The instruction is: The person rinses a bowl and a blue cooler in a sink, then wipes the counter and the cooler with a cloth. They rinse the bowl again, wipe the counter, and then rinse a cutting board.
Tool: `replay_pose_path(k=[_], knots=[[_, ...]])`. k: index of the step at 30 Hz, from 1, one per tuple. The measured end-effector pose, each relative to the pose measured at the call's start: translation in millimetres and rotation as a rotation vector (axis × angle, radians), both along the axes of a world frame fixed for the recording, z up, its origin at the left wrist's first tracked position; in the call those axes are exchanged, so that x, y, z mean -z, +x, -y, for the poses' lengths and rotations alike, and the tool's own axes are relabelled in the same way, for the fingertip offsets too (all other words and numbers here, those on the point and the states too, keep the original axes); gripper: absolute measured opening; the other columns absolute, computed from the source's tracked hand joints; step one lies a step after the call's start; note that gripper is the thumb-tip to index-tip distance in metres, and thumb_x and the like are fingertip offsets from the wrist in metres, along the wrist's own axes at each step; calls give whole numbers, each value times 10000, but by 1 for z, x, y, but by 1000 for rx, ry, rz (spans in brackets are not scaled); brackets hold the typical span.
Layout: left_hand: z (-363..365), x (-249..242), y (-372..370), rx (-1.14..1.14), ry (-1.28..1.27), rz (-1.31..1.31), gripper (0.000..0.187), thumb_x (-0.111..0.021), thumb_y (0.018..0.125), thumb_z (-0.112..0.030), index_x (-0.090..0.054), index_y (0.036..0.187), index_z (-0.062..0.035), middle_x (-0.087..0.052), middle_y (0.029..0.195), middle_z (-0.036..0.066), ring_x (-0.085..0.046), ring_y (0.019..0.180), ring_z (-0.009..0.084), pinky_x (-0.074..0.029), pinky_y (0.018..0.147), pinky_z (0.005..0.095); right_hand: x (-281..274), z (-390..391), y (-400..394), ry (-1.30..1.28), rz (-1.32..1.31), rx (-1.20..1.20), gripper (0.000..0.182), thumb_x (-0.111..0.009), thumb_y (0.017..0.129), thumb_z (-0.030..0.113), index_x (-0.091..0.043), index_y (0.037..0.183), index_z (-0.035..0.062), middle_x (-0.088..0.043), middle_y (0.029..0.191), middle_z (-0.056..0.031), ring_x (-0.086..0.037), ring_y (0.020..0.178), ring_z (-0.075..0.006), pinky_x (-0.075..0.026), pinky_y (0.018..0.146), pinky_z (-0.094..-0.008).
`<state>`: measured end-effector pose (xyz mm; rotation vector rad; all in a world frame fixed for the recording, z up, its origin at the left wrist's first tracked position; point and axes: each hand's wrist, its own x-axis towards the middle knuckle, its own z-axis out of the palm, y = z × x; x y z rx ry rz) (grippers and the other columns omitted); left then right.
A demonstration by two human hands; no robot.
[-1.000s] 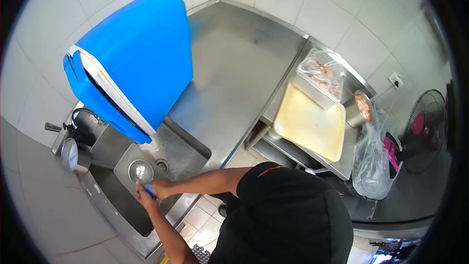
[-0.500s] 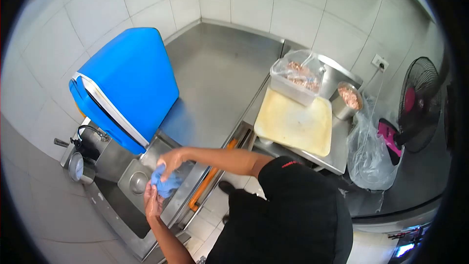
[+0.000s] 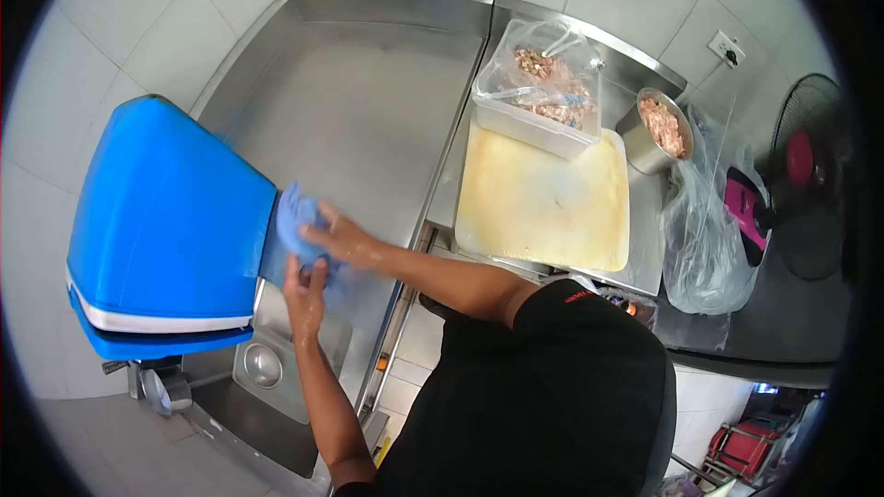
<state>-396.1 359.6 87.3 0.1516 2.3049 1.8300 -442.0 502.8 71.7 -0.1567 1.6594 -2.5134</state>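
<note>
A light blue cloth (image 3: 296, 219) is bunched between my two hands, above the steel surface just right of the blue cooler box (image 3: 175, 212). My right hand (image 3: 348, 237) reaches in from the right, its fingers closed on the cloth's upper part. Below it, my left hand (image 3: 304, 294) is closed at the cloth's lower end, thumb and fingers upward; part of its grip is hidden. Both hands look wet. The cloth's lower edge is blurred by motion.
The steel sink (image 3: 267, 423) with a drain is below the cooler. A small metal pot (image 3: 168, 391) stands at its left. To the right are a yellowed cutting board (image 3: 543, 202), a plastic tub (image 3: 534, 124) of chopped meat, a metal container (image 3: 649, 152) of meat and a fan (image 3: 801, 175).
Both hands and the cloth have moved from over the sink to the steel surface beside the cooler. The view has turned, with the cooler now farther left and lower.
</note>
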Motion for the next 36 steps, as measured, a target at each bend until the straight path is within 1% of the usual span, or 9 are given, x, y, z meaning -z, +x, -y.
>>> replay_pose_path(k=[4,6,8,10,13,20,28,30,36], knots=[[-44,13,-37,15,-290,-330,515,-588,861,-170,-390,1307,-3,-469,1262,165,-550,1014,210,-474,729,285,13,-80,-78,1,218,156,452,-606,829,230,-482,1181,-23,-554,1134,-144,-521,1059,-228,-429,897,-348],[-41,44,-49,68,-431,-246,518,-579,862,-177,-388,1307,5,-420,1318,185,-484,1130,283,-447,853,350,23,-122,-126,583,91,430,437,-607,825,233,-498,1161,-24,-579,1098,-164,-545,1024,-246,-438,881,-369],[-34,61,-52,49,-513,-317,514,-581,855,-167,-395,1301,8,-421,1313,194,-452,1163,308,-415,901,373,-19,-184,-166,1035,-46,316,460,-609,810,295,-506,1151,5,-592,1058,-178,-565,978,-273,-447,829,-377],[-24,77,-50,24,-594,-383,511,-582,847,-157,-401,1294,11,-423,1307,202,-420,1196,333,-383,949,396,-49,-242,-211,1238,-395,307,364,-602,778,268,-543,1067,55,-589,953,-176,-572,909,-311,-450,784,-393],[-10,79,-43,-75,-551,-326,493,-581,834,-145,-425,1271,21,-433,1296,204,-413,1184,363,-331,992,422,-75,-313,-266,1558,-378,395,363,-600,766,248,-543,1076,67,-604,986,-188,-575,931,-355,-452,792,-414],[-40,79,-42,76,-531,-369,389,-591,825,-171,-516,1173,-13,-491,1228,169,-434,1162,357,-335,967,469,24,-457,-372,2270,161,-16,494,-619,791,316,-493,1205,78,-562,1163,-163,-534,1081,-349,-447,874,-463],[-161,84,-64,414,-295,-412,385,-612,811,-138,-520,1164,-15,-481,1247,152,-425,1184,343,-330,983,452,35,-440,-358,2234,340,-205,674,-593,792,110,-244,1368,81,-520,1161,-275,-532,1087,-362,-473,844,-416],[-183,88,-71,457,-243,-402,388,-612,807,-127,-515,1164,-9,-474,1253,152,-420,1189,344,-326,987,452,42,-448,-361,2161,275,-203,680,-506,774,14,-173,1365,57,-589,982,-279,-591,947,-390,-485,758,-430],[-226,120,-85,440,-290,-424,447,-499,866,-153,-401,1255,43,-386,1313,196,-319,1261,362,-276,1018,498,68,-449,-363,2243,210,-363,626,-549,762,17,-254,1314,37,-564,1082,-255,-556,1045,-368,-473,798,-441]])
